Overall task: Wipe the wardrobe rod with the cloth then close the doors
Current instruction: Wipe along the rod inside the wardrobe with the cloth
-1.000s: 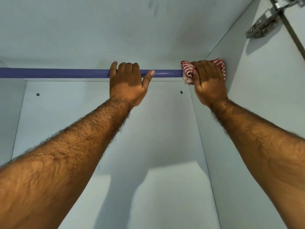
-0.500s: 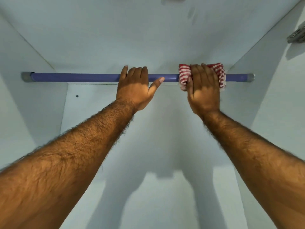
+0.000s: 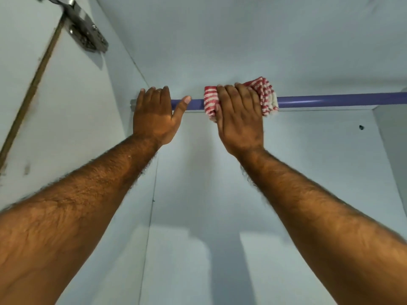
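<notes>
A purple wardrobe rod point(image 3: 330, 101) runs horizontally under the white top panel of the wardrobe. My left hand point(image 3: 154, 117) grips the rod close to its left end bracket, fingers over the top and thumb pointing right. My right hand point(image 3: 240, 119) is wrapped around a red-and-white striped cloth point(image 3: 267, 93) that is folded around the rod just right of the left hand. The part of the rod under both hands and the cloth is hidden.
White left side wall point(image 3: 77, 128) with a metal door hinge point(image 3: 87, 34) at the upper left. White back panel point(image 3: 308, 172) with a small dark hole point(image 3: 361, 127). The right side wall point(image 3: 394, 139) shows at the far right edge.
Both hands and the cloth have slid left along the rod, from its right end toward its left end. The view has swung left, bringing the left hinge into sight.
</notes>
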`<state>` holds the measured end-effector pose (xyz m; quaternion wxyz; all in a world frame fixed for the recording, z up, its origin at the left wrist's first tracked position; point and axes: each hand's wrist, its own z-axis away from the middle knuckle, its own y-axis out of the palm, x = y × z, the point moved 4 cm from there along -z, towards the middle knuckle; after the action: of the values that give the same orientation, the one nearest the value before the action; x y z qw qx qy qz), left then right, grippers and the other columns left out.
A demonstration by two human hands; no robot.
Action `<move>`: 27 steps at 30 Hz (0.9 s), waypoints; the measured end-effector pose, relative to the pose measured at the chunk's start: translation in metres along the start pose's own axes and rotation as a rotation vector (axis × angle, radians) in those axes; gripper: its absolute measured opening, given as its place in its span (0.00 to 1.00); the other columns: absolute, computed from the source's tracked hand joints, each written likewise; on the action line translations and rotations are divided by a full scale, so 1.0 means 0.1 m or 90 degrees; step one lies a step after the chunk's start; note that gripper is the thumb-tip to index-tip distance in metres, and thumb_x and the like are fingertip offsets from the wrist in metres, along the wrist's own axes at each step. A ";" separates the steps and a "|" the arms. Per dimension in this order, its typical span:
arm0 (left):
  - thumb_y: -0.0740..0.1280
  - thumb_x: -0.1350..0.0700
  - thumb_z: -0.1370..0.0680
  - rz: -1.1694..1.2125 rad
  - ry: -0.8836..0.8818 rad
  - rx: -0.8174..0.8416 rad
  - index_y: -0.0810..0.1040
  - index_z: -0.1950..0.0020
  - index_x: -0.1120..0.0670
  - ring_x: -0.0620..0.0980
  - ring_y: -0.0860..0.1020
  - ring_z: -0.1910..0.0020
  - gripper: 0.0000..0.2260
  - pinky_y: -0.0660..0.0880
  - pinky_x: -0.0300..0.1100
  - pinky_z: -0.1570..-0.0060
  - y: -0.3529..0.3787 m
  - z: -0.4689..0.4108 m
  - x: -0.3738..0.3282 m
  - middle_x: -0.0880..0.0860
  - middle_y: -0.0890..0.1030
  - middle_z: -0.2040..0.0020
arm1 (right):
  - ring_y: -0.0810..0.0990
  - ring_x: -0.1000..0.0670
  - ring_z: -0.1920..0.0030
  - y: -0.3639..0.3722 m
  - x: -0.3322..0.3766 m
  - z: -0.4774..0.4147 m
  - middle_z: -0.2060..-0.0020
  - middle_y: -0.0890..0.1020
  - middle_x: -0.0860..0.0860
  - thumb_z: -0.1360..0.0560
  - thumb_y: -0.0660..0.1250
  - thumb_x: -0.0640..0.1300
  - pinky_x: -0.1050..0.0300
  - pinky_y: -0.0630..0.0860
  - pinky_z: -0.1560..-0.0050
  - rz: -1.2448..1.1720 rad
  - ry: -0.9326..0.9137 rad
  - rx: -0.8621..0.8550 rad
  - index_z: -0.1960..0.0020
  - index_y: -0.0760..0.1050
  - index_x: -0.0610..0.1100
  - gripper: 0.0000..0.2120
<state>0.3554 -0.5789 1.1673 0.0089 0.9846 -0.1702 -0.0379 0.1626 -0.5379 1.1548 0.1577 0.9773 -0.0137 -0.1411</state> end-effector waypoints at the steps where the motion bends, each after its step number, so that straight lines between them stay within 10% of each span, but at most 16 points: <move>1: 0.51 0.35 0.16 -0.004 0.005 -0.004 0.72 0.26 0.62 0.62 0.72 0.26 0.34 0.56 0.56 0.17 0.00 0.00 0.03 0.62 0.78 0.29 | 0.69 0.40 0.21 0.05 0.14 -0.03 0.25 0.75 0.44 0.12 0.53 0.51 0.42 0.58 0.16 -0.006 -0.002 0.018 0.20 0.67 0.41 0.24; 15: 0.40 0.37 0.16 -0.030 0.034 -0.039 0.79 0.38 0.62 0.64 0.77 0.36 0.37 0.60 0.59 0.21 0.01 -0.03 0.03 0.63 0.84 0.41 | 0.70 0.40 0.21 0.09 0.36 -0.08 0.23 0.74 0.44 0.12 0.55 0.48 0.42 0.61 0.17 0.002 -0.131 0.061 0.18 0.64 0.42 0.24; 27: 0.44 0.33 0.17 0.047 0.128 0.016 0.78 0.36 0.61 0.62 0.75 0.32 0.37 0.56 0.61 0.19 0.08 -0.03 -1.37 0.61 0.82 0.38 | 0.69 0.41 0.20 -0.57 -1.40 0.27 0.22 0.73 0.44 0.12 0.56 0.50 0.43 0.60 0.17 0.066 -0.047 0.032 0.19 0.66 0.42 0.24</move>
<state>0.2246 -0.5405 1.1804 0.0150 0.9766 -0.2048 0.0635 0.0198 -0.4825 1.1506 0.1393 0.9731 -0.0736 -0.1684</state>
